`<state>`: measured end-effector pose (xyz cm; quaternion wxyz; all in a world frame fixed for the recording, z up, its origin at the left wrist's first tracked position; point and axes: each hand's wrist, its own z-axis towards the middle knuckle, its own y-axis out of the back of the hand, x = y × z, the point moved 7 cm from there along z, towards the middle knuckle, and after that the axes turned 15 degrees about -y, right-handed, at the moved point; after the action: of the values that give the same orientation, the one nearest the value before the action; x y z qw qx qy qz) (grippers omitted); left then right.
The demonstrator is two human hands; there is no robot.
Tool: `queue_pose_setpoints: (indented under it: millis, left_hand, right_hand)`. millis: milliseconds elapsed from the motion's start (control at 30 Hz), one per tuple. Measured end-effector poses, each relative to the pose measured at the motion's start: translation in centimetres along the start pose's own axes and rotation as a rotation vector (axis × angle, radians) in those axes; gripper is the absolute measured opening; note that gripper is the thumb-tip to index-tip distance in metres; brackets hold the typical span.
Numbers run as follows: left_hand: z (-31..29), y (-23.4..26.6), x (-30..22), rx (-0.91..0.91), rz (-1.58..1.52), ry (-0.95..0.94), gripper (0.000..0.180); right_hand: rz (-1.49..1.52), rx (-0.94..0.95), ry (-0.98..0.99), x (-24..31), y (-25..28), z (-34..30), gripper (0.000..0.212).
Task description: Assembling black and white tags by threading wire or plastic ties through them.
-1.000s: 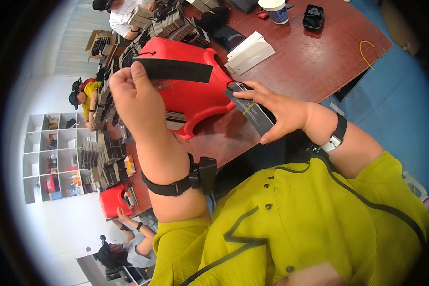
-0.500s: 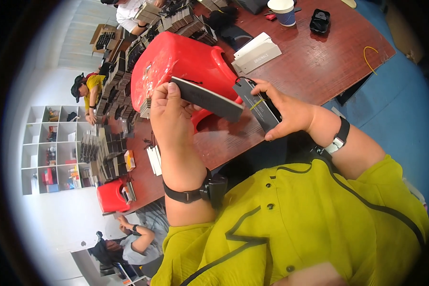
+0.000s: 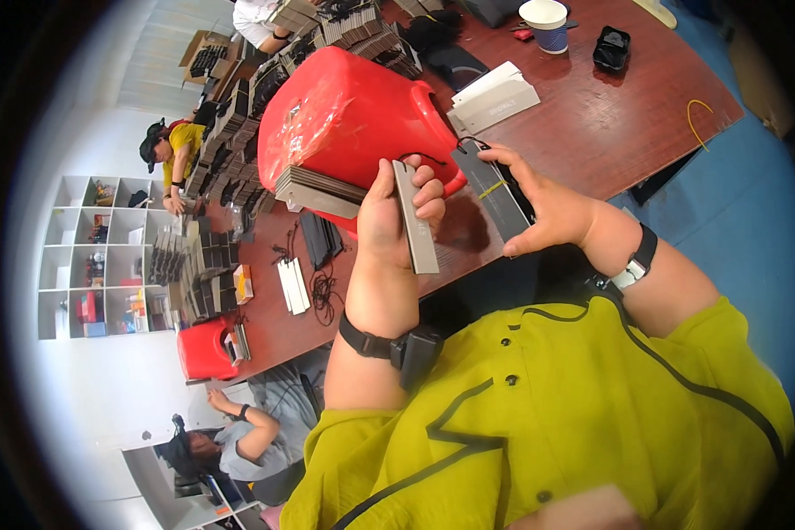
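My left hand is closed around a long, narrow hang tag, its light grey printed face toward me and a black cord at its upper end. To the right, my right hand grips a small bundle of dark hang tags by its ends, between thumb and fingers. A thin yellow band crosses that bundle, and a black cord loops from its top. The two hands are apart. Just beyond them a red plastic stool lies on the table, with a row of grey tags against it.
On the reddish table are a pale tag stack, paper cup, black tray and yellow cord. White tags and black cords lie left. Co-workers sit beyond bundled stacks.
My left hand has turned its tag from the dark face to the light grey face and lowered it slightly. The right hand keeps its grip. The view has shifted a little.
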<state>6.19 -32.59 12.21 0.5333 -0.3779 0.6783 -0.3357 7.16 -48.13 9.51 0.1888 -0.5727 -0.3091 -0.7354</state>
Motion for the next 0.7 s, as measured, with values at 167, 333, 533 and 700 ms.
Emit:
queue_pose_setpoints:
  millis: [167, 333, 533, 700]
  left_hand:
    - [-0.2, -1.2, 0.4, 0.04, -0.058, 0.002, 0.041]
    - [-0.3, -1.2, 0.7, 0.085, -0.051, -0.021, 0.041]
    - [-0.4, -1.6, -0.5, 0.195, 0.106, -0.263, 0.037]
    - [-1.1, -2.4, -0.9, 0.166, 0.272, -0.445, 0.032]
  right_hand:
    - [0.03, -0.037, 0.004, -0.2, -0.1, 0.1, 0.108]
    - [-0.033, -0.117, 0.032, 0.1, -0.3, 0.1, 0.107]
    - [-0.068, -0.23, 0.073, 1.0, 0.5, -0.2, 0.107]
    - [-0.245, -0.372, 0.001, 5.9, 1.5, -1.3, 0.088]
